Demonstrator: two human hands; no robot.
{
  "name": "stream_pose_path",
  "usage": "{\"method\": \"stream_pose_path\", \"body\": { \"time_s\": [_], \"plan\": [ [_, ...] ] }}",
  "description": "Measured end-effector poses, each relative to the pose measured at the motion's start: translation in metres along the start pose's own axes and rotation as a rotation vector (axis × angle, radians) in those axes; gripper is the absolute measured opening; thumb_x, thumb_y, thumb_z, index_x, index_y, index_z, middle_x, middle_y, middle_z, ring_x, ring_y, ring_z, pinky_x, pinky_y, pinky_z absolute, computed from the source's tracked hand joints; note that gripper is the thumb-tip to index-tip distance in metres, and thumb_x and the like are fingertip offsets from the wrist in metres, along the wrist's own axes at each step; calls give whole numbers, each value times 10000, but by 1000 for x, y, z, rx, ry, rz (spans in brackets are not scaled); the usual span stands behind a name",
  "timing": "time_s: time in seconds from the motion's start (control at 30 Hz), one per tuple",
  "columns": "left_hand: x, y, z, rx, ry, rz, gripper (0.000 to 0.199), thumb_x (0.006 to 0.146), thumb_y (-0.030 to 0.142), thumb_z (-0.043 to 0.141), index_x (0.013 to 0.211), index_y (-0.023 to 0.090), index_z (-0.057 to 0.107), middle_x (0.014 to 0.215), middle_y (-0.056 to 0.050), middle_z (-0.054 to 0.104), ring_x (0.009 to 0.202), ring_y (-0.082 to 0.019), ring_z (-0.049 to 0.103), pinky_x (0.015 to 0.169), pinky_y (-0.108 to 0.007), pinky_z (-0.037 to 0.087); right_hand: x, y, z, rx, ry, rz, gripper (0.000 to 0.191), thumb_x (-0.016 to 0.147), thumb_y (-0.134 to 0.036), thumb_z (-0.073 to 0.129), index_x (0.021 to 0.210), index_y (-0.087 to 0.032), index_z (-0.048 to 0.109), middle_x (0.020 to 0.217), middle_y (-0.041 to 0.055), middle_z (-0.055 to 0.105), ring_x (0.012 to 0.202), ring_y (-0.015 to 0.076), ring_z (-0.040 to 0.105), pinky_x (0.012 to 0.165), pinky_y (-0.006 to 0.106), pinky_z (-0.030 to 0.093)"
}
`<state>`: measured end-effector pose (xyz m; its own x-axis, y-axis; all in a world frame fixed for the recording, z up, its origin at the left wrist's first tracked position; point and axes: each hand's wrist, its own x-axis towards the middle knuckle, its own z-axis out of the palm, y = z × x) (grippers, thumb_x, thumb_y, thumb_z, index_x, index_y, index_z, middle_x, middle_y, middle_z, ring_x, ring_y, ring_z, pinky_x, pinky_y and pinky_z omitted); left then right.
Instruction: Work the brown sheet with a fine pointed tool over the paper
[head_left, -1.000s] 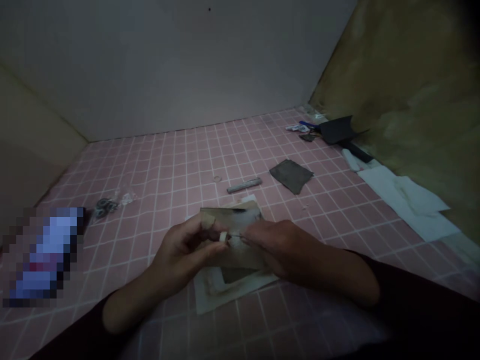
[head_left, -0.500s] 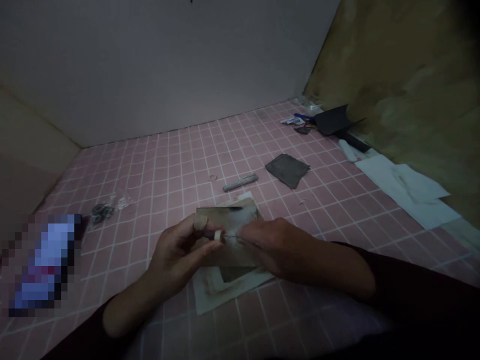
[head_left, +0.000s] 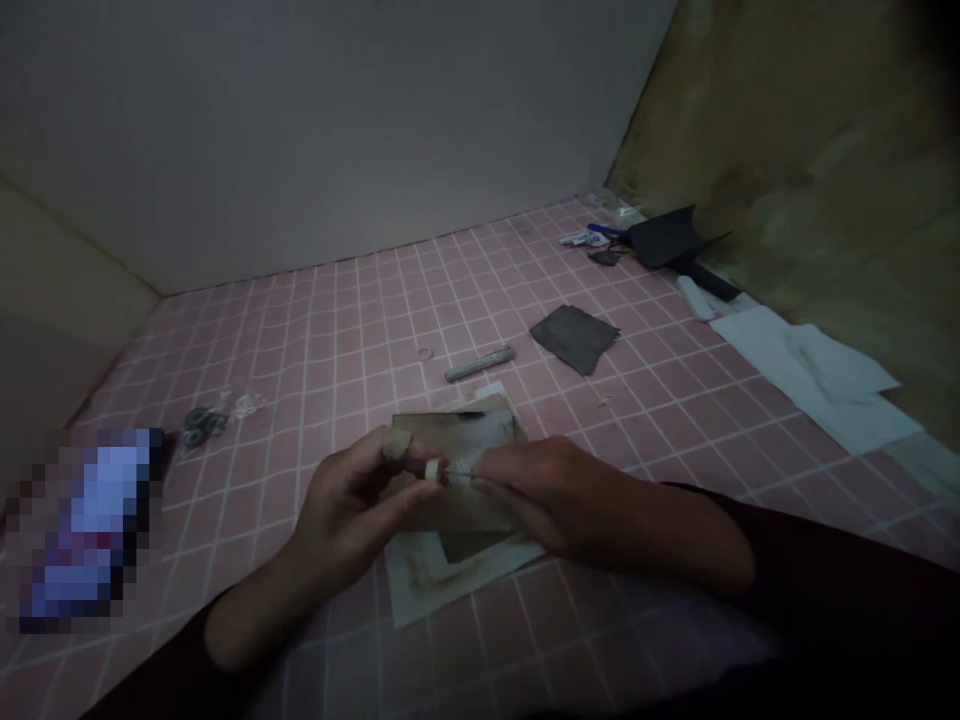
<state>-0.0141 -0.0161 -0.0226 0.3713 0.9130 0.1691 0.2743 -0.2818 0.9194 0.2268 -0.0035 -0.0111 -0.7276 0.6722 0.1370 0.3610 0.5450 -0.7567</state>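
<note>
My left hand pinches a small pale ring-shaped piece between thumb and fingers; a tan wrap circles one of its fingers. My right hand is closed on a thin, dark, needle-like tool, whose tip points left at the ring-shaped piece. Whether the tip touches it cannot be made out. Both hands are above a brownish sheet, which lies over a white cloth or paper with brown stains.
Beyond the hands lie a grey roll, a thin ring and dark grey sheets. Small rings and a pixelated bright object are left. A black dustpan-like object and white papers lie right.
My left fingers and the ring-shaped piece have shifted very slightly left. The right hand has hardly moved, and more of the thin tool shows between the hands.
</note>
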Motion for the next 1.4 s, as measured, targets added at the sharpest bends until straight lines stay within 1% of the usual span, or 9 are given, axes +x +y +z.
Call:
{"method": "stream_pose_path", "body": {
  "time_s": [0.13, 0.33, 0.43, 0.6, 0.8, 1.0, 1.2, 1.3, 1.4],
  "plan": [
    [1, 1, -2, 226, -42, 190, 184, 863, 186, 675, 1030, 256, 648, 924, -25, 700, 820, -172, 672, 703, -275, 534, 6, -5, -12, 471, -279, 199, 285, 981, -231, 441, 732, -165, 561, 555, -53, 481, 494, 82, 459, 500, 198, 371],
    [0, 2, 0, 74, -18, 20, 112, 890, 226, 659, 996, 218, 624, 824, -12, 668, 720, -147, 652, 636, -244, 530, 0, 3, 0, -116, 72, -58, 152, 911, -133, 443, 848, -164, 577, 758, 23, 573, 667, 134, 503, 614, 259, 391],
    [0, 0, 1, 152, -22, 60, 123, 890, 215, 656, 1009, 211, 623, 861, -25, 681, 756, -158, 665, 672, -260, 540, 0, 0, -2, -58, -4, -11, 170, 919, -113, 438, 820, -163, 567, 733, 9, 568, 644, 120, 505, 597, 245, 386],
    [2, 4, 0, 334, -70, 277, 218, 871, 172, 665, 1067, 260, 624, 946, -23, 706, 847, -173, 690, 705, -261, 545, 6, -4, -16, 457, -317, 200, 281, 981, -242, 449, 754, -155, 590, 555, -56, 470, 495, 79, 461, 487, 189, 366],
    [1, 4, -1, 189, -64, 100, 109, 904, 215, 640, 1011, 220, 620, 850, -8, 685, 744, -147, 677, 665, -247, 540, -2, 0, -1, -110, 52, -46, 165, 883, -92, 427, 832, -166, 565, 764, 23, 574, 654, 124, 483, 604, 251, 381],
    [3, 2, 2, 398, -106, 361, 208, 890, 116, 616, 1071, 219, 626, 1020, -53, 703, 928, -174, 685, 763, -254, 551, 4, -2, -12, 408, -300, 168, 299, 980, -239, 438, 705, -176, 534, 570, -48, 473, 529, 91, 474, 518, 203, 383],
    [6, 8, 2, 233, -94, 228, 107, 889, 198, 655, 986, 164, 623, 820, -24, 676, 737, -134, 667, 678, -223, 525, -3, 3, -1, -49, 12, -23, 164, 929, -150, 426, 854, -164, 572, 739, 18, 566, 656, 137, 507, 614, 266, 387],
    [6, 6, 3, 292, -72, 271, 74, 899, 170, 632, 969, 160, 611, 840, -30, 674, 776, -142, 661, 699, -231, 516, -4, 4, 1, -18, -26, 10, 166, 948, -171, 420, 851, -173, 556, 719, 4, 544, 629, 129, 490, 590, 255, 371],
    [5, 2, 4, 348, -120, 363, 115, 915, 133, 597, 1024, 168, 604, 956, -60, 669, 860, -149, 654, 727, -233, 517, 1, 0, -8, 295, -247, 175, 329, 998, -287, 433, 690, -185, 490, 584, -44, 449, 530, 95, 432, 527, 221, 350]
  ]
}}
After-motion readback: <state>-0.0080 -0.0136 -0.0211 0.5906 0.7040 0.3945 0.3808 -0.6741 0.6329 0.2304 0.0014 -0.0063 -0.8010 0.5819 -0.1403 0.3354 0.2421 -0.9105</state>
